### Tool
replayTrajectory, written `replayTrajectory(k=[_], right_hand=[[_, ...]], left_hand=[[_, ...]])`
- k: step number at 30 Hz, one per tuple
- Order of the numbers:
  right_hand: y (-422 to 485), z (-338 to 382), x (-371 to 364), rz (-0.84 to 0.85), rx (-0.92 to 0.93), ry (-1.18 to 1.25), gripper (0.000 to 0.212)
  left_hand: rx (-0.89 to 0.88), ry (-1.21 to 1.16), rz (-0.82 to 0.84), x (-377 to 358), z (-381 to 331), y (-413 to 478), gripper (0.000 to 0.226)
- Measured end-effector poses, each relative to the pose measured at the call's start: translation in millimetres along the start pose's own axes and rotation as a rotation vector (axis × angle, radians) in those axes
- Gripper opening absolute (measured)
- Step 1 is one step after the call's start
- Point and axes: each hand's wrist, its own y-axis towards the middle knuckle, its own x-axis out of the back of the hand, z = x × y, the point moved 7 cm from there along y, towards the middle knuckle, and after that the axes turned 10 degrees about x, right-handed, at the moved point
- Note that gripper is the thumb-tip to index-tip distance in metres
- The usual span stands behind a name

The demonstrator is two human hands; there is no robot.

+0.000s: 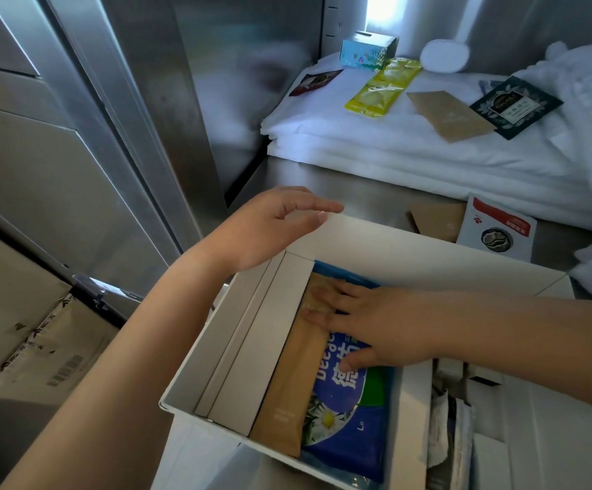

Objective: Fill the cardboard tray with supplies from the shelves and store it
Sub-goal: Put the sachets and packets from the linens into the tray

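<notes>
Steadying the cardboard tray (429,249) at its far corner with left hand (270,229), fingers loose, gripping nothing. Pressing flat with right hand (376,327), fingers straight, on the tan packet (292,387), laid lengthwise near-to-far beneath that palm, inside the tray.

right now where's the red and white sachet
Head view, right of centre: the red and white sachet lies on the steel shelf past the cardboard tray, beside a brown packet.

Packets (287,401) in tray (429,249) (towels (393,150) behind).
</notes>
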Motion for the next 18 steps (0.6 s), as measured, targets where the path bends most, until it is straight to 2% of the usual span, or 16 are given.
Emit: replayTrajectory(k=[8, 14, 18], right_hand=[[-14, 6, 10, -0.109, 0.054, -0.011, 0.078], [-20, 16, -2, 0.006, 0.109, 0.05, 0.069], [-15, 15, -3, 0.012, 0.111, 0.024, 0.069]], left_hand=[[0.003, -0.003, -0.01, 0, -1, 0, 0.025], [0.001, 0.01, -0.01, 0, -3, 0, 0.026], [0.005, 0.009, -0.006, 0, -3, -2, 0.025]])
